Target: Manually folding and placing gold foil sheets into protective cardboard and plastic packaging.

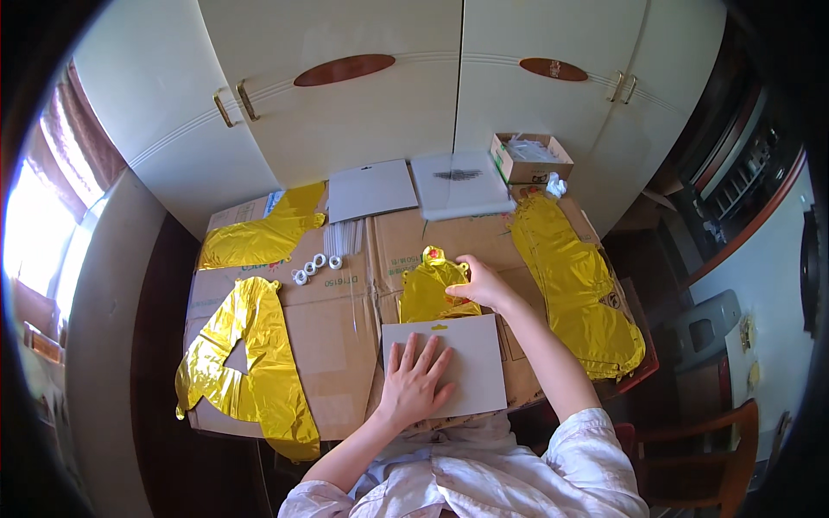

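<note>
My left hand [414, 387] lies flat with its fingers spread on a white card [477, 367] near the front of the table. The card has a small hanging slot at its far edge. Just beyond it is a folded gold foil balloon [425, 292], partly against or under that edge; I cannot tell which. Thumb and fingers of my right hand [482, 287] close on the balloon's right side. Small red marks show on the foil.
Flat gold foil balloons lie at the front left [259, 367], back left [276, 233] and right [570, 285]. White tape rolls [318, 261] sit near clear straws [345, 237]. At the back are a card stack [371, 192], a clear plastic stack [460, 194] and a small carton [531, 160].
</note>
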A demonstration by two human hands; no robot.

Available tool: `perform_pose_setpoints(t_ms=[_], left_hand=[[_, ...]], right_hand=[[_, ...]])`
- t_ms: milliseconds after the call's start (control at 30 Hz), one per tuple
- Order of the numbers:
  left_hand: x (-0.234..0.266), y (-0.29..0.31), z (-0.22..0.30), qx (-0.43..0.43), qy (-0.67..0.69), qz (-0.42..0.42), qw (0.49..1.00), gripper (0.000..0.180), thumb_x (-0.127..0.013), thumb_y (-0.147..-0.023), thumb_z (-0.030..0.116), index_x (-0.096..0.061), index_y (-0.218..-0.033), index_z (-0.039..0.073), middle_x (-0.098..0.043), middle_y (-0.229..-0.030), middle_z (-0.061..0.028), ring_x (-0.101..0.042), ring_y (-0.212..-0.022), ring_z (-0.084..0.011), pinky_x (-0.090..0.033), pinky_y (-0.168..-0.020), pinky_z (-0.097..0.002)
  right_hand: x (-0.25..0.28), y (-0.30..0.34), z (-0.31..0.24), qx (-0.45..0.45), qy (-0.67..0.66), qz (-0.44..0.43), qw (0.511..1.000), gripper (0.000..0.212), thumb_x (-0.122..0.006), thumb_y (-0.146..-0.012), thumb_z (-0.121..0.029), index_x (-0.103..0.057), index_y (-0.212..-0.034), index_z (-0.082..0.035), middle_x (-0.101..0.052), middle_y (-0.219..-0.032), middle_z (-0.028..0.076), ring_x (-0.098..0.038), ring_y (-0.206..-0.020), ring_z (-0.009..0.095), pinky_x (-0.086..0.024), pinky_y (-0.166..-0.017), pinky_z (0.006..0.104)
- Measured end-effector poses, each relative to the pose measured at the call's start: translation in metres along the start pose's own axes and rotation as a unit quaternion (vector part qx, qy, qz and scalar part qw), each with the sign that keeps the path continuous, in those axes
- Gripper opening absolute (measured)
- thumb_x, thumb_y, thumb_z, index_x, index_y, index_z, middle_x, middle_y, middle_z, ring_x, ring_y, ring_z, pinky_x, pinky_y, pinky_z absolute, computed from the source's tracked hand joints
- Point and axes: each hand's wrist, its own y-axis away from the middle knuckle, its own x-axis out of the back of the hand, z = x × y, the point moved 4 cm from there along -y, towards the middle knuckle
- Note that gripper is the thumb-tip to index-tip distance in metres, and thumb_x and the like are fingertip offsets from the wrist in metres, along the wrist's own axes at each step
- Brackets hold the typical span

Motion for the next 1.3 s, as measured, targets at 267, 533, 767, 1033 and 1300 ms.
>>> perform_pose_setpoints(t_ms=[267, 533, 767, 1033, 1300], left_hand=[[0.001, 0.004, 0.000, -0.014, -0.020, 0.002, 1.000, 0.061, -0.061, -0.088, 0.048, -0.051, -0.139, 0.018, -0.044, -0.146, -0.0145, -0.035, -0.137, -0.0438, -0.026, -0.106, -0.0690], [0.003, 0.009, 0.006, -0.011, -0.023, -0.001, 1.000, 0.062, -0.062, -0.087, 0.050, -0.052, -0.138, 0.018, -0.044, -0.146, -0.0138, -0.037, -0.136, -0.0441, -0.027, -0.104, -0.0703], [0.002, 0.005, 0.008, -0.015, -0.024, 0.002, 1.000, 0.062, -0.062, -0.086, 0.051, -0.053, -0.138, 0.018, -0.044, -0.146, -0.0137, -0.038, -0.135, -0.0442, -0.027, -0.104, -0.0705], [0.000, 0.007, 0.007, -0.011, -0.025, 0.010, 1.000, 0.061, -0.061, -0.086, 0.052, -0.054, -0.137, 0.018, -0.047, -0.144, -0.0136, -0.038, -0.134, -0.0437, -0.026, -0.104, -0.0705], [-0.002, 0.008, 0.004, -0.016, 0.025, -0.009, 1.000, 0.051, -0.062, -0.086, 0.049, -0.062, -0.127, 0.019, -0.058, -0.130, -0.0074, -0.050, -0.124, -0.0293, -0.022, -0.106, -0.0710]], right_hand=[[0.003, 0.011, -0.010, 0.059, 0.067, -0.077, 0.993, 0.081, -0.081, -0.070, -0.016, -0.042, -0.139, 0.000, -0.061, -0.125, 0.021, -0.060, -0.116, 0.031, -0.046, -0.100, 0.0375], [0.003, 0.017, -0.011, 0.076, 0.095, -0.058, 0.991, 0.062, -0.077, -0.069, -0.016, -0.056, -0.125, 0.002, -0.064, -0.115, 0.026, -0.063, -0.107, 0.037, -0.050, -0.092, 0.0414], [-0.003, 0.017, 0.016, 0.097, 0.053, -0.071, 0.991, 0.027, -0.074, -0.075, -0.019, -0.069, -0.094, -0.001, -0.071, -0.096, 0.018, -0.069, -0.088, 0.032, -0.053, -0.079, 0.0399], [-0.008, 0.074, -0.012, 0.204, -0.019, -0.070, 0.976, 0.021, -0.065, -0.080, 0.003, -0.065, -0.100, -0.002, -0.070, -0.113, 0.012, -0.067, -0.108, 0.023, -0.054, -0.091, 0.0337], [-0.030, 0.127, -0.002, 0.378, 0.150, 0.052, 0.912, 0.028, -0.068, -0.078, 0.000, -0.063, -0.105, -0.007, -0.067, -0.120, 0.009, -0.061, -0.118, 0.027, -0.048, -0.103, 0.0393]])
